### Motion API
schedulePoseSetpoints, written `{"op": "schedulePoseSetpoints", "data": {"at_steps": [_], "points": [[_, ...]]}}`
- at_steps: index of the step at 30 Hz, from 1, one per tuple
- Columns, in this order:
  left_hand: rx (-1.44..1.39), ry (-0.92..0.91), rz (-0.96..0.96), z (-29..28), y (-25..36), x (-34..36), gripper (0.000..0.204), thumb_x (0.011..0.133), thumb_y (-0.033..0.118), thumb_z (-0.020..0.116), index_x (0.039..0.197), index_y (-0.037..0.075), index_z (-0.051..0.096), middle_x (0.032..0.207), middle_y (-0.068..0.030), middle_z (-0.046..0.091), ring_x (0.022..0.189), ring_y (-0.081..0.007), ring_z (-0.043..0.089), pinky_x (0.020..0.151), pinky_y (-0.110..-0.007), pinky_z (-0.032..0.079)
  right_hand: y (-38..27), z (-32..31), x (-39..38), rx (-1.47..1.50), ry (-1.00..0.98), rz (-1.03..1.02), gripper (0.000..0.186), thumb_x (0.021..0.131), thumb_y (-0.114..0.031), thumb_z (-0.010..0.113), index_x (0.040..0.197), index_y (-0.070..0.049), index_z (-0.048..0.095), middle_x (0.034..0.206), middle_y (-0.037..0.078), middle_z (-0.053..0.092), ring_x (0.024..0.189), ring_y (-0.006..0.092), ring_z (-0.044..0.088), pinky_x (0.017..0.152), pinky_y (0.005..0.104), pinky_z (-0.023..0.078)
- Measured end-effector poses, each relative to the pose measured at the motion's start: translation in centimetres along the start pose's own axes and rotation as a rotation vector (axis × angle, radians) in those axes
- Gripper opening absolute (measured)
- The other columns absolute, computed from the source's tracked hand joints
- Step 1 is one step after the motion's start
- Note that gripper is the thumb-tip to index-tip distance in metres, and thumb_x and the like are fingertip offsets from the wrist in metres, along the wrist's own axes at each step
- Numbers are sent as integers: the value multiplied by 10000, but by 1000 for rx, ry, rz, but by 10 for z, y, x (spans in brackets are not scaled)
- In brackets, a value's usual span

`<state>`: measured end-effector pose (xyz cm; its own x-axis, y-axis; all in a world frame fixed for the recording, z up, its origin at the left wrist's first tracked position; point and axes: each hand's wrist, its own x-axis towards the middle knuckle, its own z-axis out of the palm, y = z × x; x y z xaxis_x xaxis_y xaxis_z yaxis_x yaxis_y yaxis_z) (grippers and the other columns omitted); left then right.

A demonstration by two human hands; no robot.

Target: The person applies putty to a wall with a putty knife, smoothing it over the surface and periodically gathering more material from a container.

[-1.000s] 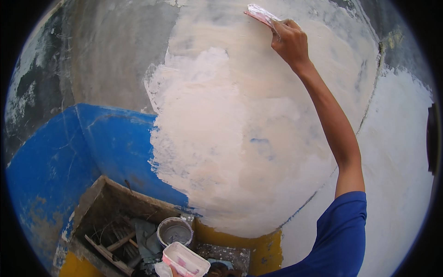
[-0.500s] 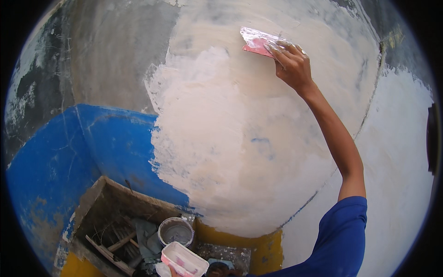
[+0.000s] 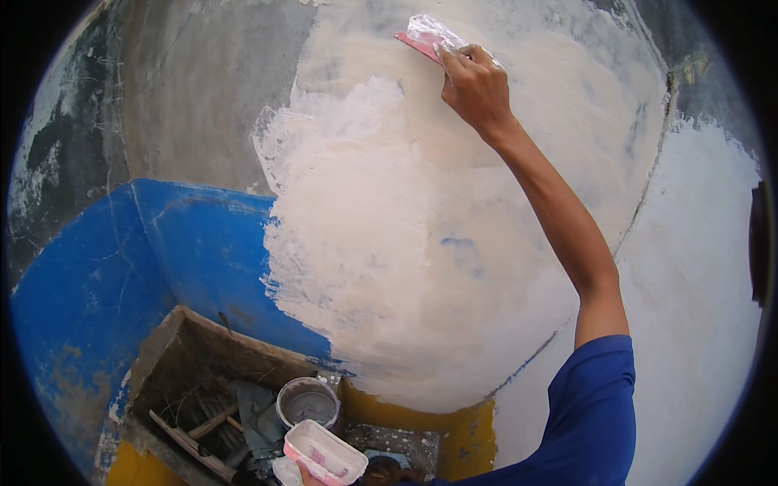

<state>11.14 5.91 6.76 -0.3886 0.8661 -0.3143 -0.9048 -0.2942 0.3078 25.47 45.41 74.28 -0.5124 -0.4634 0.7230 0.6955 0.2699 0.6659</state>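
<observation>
lower centre: left hand, mostly hidden, gripping the side of a pink-and-white tub; round bucket just above. upper centre: right hand pinching a red spreader, smeared white, at the patchy white wall.

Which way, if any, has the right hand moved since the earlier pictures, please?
Yes: the right hand has moved left, and is nearer the grey wall section than in both earlier pictures.
</observation>
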Motion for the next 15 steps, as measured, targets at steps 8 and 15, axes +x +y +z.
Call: {"op": "schedulePoseSetpoints", "data": {"at_steps": [8, 15], "points": [[-13, 1, 12, -8, 5, -6, 759, 915, 658, 462, 1494, 182, 344, 1468, -121, 433, 1302, -402, 443, 1017, -627, 415, 1, -11, 11, 94, 123, 106, 283, 729, -19, 662, 987, -108, 737, 834, 58, 727, 864, 230, 682, 669, 378, 561], [-27, 7, 29, -13, 12, -9, 763, 912, 659, 464, 1495, 182, 342, 1470, -121, 430, 1304, -402, 441, 1018, -626, 414, -13, 12, -17, 36, -72, -112, 327, 729, 1, 657, 1025, -115, 734, 885, 55, 739, 902, 220, 685, 757, 376, 564]]}}
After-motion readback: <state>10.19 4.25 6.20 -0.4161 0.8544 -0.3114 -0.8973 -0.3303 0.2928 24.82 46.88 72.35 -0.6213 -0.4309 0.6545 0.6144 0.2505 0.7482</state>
